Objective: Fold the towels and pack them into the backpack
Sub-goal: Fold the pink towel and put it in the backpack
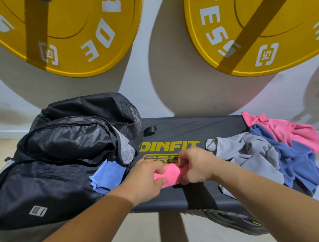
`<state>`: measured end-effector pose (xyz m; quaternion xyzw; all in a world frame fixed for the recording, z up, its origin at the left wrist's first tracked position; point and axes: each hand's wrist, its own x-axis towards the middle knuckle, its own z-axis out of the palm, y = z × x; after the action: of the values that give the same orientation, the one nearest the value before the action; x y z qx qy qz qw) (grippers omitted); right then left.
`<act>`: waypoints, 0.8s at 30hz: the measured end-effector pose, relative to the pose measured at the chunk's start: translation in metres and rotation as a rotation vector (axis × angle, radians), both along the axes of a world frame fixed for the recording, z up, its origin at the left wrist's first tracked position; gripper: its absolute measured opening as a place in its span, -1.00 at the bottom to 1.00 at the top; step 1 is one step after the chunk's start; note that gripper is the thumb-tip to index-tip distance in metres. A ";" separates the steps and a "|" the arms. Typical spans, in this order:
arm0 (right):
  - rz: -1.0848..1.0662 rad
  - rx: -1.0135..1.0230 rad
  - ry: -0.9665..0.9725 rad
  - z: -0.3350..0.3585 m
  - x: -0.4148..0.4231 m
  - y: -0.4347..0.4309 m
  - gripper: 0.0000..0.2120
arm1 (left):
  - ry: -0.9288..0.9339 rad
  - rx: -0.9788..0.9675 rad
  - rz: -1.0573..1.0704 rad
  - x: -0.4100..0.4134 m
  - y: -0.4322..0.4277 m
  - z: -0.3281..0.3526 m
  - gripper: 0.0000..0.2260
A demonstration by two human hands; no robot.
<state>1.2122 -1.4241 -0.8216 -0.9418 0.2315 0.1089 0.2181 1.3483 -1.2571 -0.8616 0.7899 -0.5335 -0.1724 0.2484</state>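
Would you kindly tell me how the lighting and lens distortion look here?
Head view: hard light casts large, crisp shadows of the yellow plates on the wall; the wide lens bows the bench; the pink towel looks sharp.

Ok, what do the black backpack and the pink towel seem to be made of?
The black backpack: thin synthetic fabric, probably nylon, slightly glossy; it crinkles and catches light, with mesh panels. The pink towel gripped by the left hand and right hand: soft matte cloth, possibly microfibre; no shine.
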 end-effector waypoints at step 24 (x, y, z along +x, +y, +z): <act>0.316 -0.106 -0.207 0.059 0.057 0.075 -0.41 | -0.278 0.087 0.080 0.039 0.107 0.098 -0.63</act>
<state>1.2693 -1.3493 -0.7621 -0.9828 0.0624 0.0321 0.1709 1.3869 -1.1505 -0.7634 0.8368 -0.5229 -0.0744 0.1443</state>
